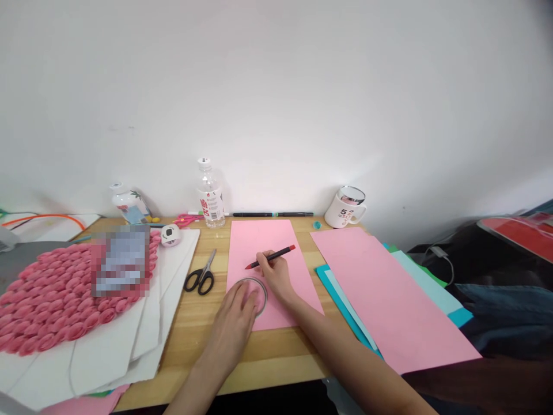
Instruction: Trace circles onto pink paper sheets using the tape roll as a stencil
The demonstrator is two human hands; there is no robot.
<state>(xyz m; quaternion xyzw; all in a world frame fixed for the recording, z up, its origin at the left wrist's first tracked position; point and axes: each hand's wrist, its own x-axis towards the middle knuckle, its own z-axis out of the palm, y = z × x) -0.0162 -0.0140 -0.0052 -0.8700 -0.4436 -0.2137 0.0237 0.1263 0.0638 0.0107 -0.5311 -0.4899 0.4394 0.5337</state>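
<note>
On a pink sheet of paper [268, 236] lies a round, clear disc with a grey rim [264, 297]. My left hand [237, 308] holds this disc against the sheet, fingers over its left and middle part, covering much of it. Just beyond it, my right hand [276, 274] is closed round a black pen with red ends [276, 255]. The pen is tilted, its red tip low over the paper above the disc; whether the tip touches I cannot tell. Black-handled scissors [202, 279] lie to the left of the sheet.
White boards [147, 340] bear a pink petal-covered piece [56, 294] and a blurred flat object [123, 259]. Along the wall stand a plastic bottle [210, 199], a white container [129, 204], a black marker [272, 214] and a mug [345, 208]. More pink paper [389, 300] overhangs the right edge.
</note>
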